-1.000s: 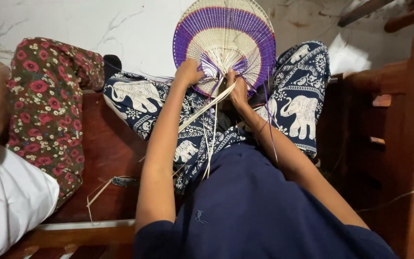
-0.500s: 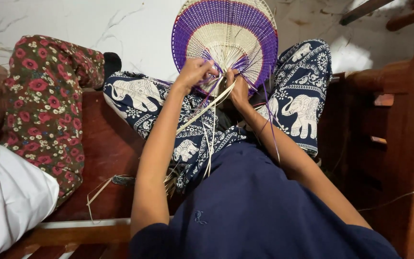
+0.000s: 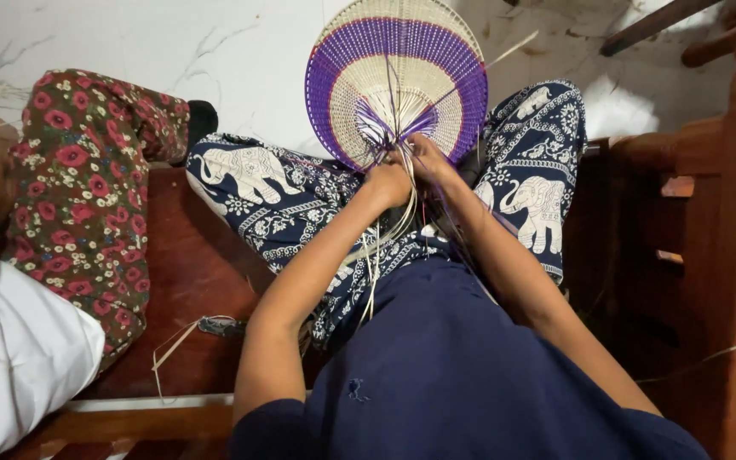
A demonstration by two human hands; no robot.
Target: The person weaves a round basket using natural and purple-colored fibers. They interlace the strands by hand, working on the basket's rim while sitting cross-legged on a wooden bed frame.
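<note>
The woven fan (image 3: 396,77) stands upright between the knees. The left hand (image 3: 388,183) and right hand (image 3: 430,162) meet at the fan's base, fingers pinched on loose strips (image 3: 374,264) hanging below the fan.

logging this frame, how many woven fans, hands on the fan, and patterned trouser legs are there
woven fan, purple and cream: 1
hands on the fan, left hand and right hand: 2
elephant-print legs: 2
floral-print leg, another person's: 1
total: 6
</note>
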